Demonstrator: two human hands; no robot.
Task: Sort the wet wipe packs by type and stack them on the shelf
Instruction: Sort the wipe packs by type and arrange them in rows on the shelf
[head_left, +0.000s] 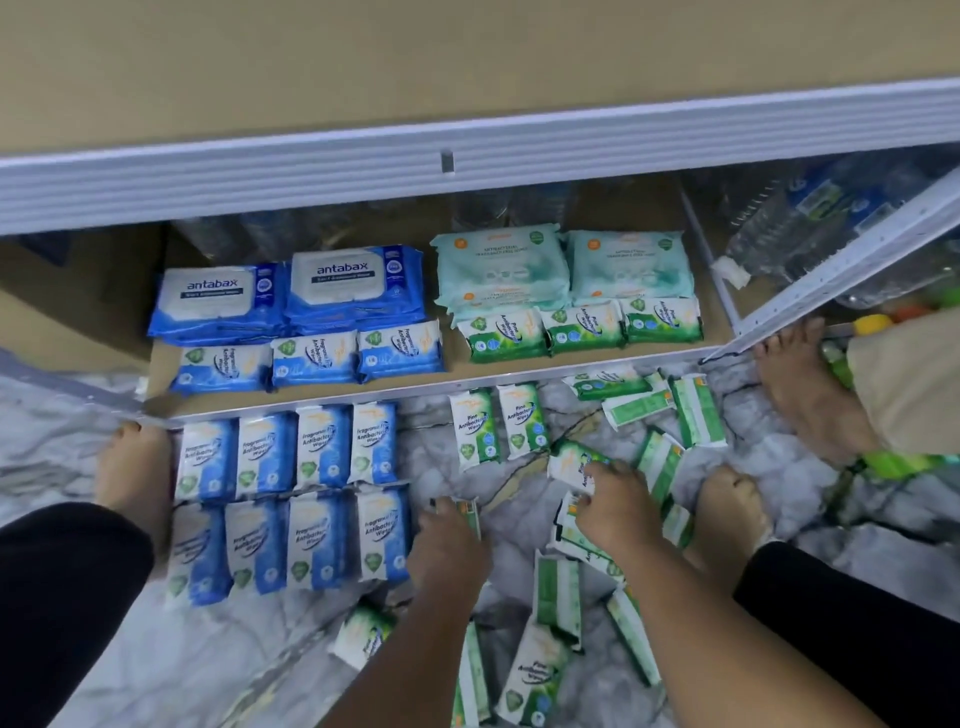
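1. Two grips work low over the marble floor (426, 441). The left grip (449, 551) has its fingers curled round a green-edged pack (470, 512), of which only a narrow strip shows.
2. The right grip (615, 506) is clamped on a green Pine pack (571, 465), fingers curled over its lower end. Around and below it, loose green packs (558, 587) lie scattered over the floor.
3. Eight blue Fragrance Free packs (291, 493) lie on the floor in two rows of four, edge to edge, just left of the left grip.
4. Two more Pine packs (498, 423) lie side by side near the front rail of the shelf (363, 395).
5. On the shelf, two stacks of blue antabax packs (291, 296) sit at the back left and two stacks of pale teal packs (561, 265) at the back right.
6. Three small blue packs (311, 358) line up in front of the antabax stacks, and three small green packs (582, 330) in front of the teal ones.
7. Clear water bottles (800, 228) lie beyond the divider on the right.
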